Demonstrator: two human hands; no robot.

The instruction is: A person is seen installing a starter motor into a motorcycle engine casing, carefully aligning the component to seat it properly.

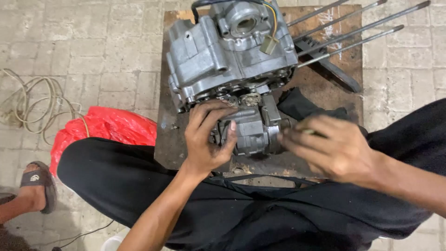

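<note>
Centre of frame: big grey cast-metal engine case (227,51) sits on a stained wooden board tabletop (169,116). Left hand (209,135) is wrapped round the smaller grey metal block (253,130) at the case's lower edge, fingers curled, thumb on its face. Right hand (332,146) is blurred at the block's right side, fingers partly closed; can't tell if it holds anything. Best, imo: keep the left hand bracing the block firm while the right works.

Count: 4 long steel studs (353,28) upper right, 1 black cloth (302,104), 1 red plastic bag (107,128) left.

Right hand (332,148) motion-blurred
</note>
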